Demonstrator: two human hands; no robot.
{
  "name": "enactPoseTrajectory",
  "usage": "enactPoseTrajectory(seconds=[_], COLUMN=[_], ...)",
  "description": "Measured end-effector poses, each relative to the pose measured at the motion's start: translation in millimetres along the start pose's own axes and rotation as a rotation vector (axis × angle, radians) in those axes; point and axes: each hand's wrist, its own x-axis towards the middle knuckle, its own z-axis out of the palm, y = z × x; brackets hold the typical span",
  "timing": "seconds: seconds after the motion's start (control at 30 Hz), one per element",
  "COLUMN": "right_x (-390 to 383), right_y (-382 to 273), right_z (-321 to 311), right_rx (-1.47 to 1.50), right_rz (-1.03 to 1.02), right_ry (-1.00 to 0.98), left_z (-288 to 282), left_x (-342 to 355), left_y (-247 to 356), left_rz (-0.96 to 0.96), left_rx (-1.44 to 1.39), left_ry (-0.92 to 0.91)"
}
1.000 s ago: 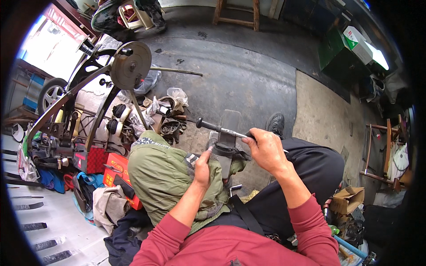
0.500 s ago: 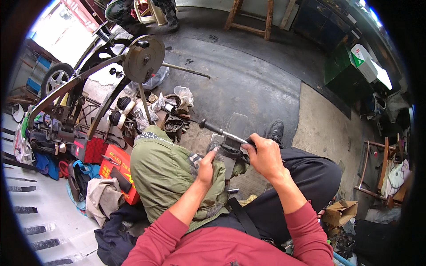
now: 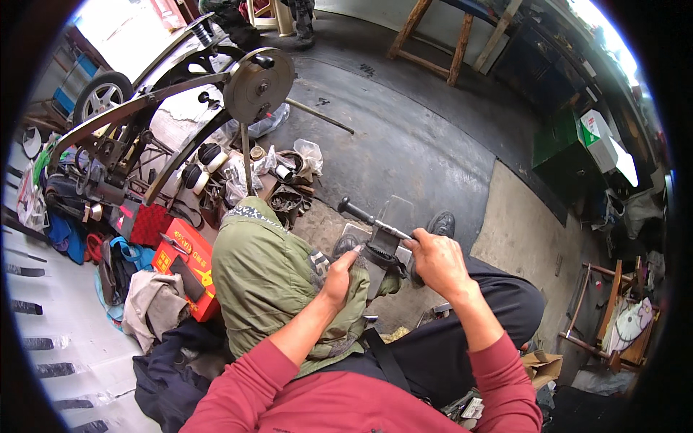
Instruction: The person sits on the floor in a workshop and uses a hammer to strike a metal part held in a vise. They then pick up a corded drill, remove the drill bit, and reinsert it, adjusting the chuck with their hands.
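Over my lap is a metal bar tool [image 3: 372, 221] with a black knob at its far left end. My right hand [image 3: 442, 265] is closed round its near right end. Under the bar sits a dark, ridged curved piece [image 3: 381, 255], whose exact kind I cannot make out. My left hand [image 3: 339, 278] pinches beside that piece, thumb on top; its other fingers are mostly hidden. A translucent flat plate [image 3: 397, 209] shows just beyond the bar. Green cloth [image 3: 256, 289] covers my left knee, below my left forearm.
A hand-cranked machine with a round wheel [image 3: 258, 85] stands at the far left, above a heap of small parts and bags. A red box [image 3: 189, 263] and crumpled clothes [image 3: 155, 307] lie left of my knee. A wooden stool [image 3: 433, 43] and green cabinet [image 3: 567, 150] stand farther off.
The view has shifted a little. The bar tool has tilted slightly, its right end lower, and my right hand has moved down with it. My left hand stays beside the dark piece.
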Motion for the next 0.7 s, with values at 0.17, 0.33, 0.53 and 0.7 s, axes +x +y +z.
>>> enactPoseTrajectory(seconds=[0.17,0.33,0.53,0.7], right_x=[17,-2,8,10], right_y=[7,1,5,-3], right_z=[-12,2,5,4], right_rx=[-0.121,0.048,-0.022,-0.013], right_rz=[-0.047,-0.068,0.007,-0.110], right_ry=[0.142,-0.139,0.141,-0.037], left_z=[11,19,15,7], left_x=[0,-10,-7,-2], left_y=[2,10,7,2], left_rz=[-0.028,-0.096,-0.136,-0.041], left_rx=[-0.079,-0.100,-0.072,-0.090], left_ry=[0.056,0.041,0.060,-0.013])
